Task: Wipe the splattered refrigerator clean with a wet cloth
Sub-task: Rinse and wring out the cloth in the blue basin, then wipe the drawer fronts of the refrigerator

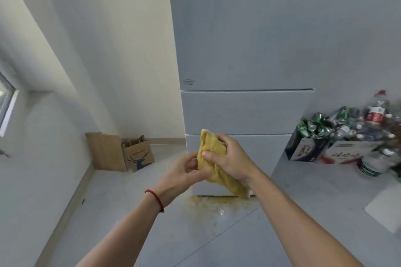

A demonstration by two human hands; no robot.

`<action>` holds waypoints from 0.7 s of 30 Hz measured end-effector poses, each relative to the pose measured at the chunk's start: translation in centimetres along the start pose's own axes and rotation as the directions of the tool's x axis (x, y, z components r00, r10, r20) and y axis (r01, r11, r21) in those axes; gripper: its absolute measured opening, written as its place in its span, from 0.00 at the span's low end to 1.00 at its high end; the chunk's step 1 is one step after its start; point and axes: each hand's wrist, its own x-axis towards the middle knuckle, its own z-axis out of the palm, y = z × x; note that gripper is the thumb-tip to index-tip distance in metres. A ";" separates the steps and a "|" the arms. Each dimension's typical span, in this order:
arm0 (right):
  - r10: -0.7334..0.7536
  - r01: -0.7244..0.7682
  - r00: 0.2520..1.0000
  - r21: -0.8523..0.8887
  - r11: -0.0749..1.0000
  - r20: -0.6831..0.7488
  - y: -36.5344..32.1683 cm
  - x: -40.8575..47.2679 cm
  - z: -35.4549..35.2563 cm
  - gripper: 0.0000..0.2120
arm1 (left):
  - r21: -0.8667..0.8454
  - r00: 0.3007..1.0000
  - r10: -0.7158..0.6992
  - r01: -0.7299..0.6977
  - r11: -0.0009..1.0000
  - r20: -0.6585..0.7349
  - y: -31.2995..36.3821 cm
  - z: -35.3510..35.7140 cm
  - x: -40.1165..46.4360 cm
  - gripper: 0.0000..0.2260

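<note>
— Holding the yellow cloth (213, 158) up in both hands, are they, in front of the refrigerator (245, 110)?

— Yes. The right hand (230, 158) has its fingers curled over the top of the bunched cloth with the thumb pressed on the near face; the left hand (186, 169) pinches the lower left edge. The cloth hangs in the air before the lower drawers, not touching them as far as I can tell.

— How would it handle?

— Soft and limp, I'd judge: it sags into a tail below the right wrist. If wet, a little heavier and clingy, not slippery. Best folded into a pad and gripped across its back, palm flat behind it.

— And the mess?

— Fine specks on the middle drawer, and yellowish splatter (217, 204) on the floor at the refrigerator's foot.
</note>
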 end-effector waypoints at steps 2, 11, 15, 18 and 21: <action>0.043 -0.045 0.999 -0.159 0.986 -0.018 -1.2 0.7 -2.0 0.16 | 0.046 0.998 0.011 -0.014 0.999 0.057 1.1 0.3 2.4 0.14; 0.382 -0.287 0.924 0.713 0.639 0.029 3.6 0.6 -3.4 0.36 | -0.271 0.991 -0.036 0.071 0.960 0.130 1.8 -0.9 10.9 0.15; 0.497 -0.274 0.857 0.694 0.666 -0.138 6.6 0.3 -0.8 0.32 | -0.252 0.967 -0.247 0.253 0.934 0.055 -1.1 -2.1 13.2 0.17; 0.471 -0.270 0.842 0.551 0.790 -0.263 6.3 1.6 -1.9 0.24 | -0.317 0.943 -0.321 0.330 0.889 0.083 -2.0 -2.5 13.9 0.16; 0.393 -0.255 0.869 0.411 0.875 -0.299 5.8 2.8 -3.6 0.15 | -0.347 0.939 -0.303 0.342 0.873 0.164 -2.3 -2.5 14.5 0.18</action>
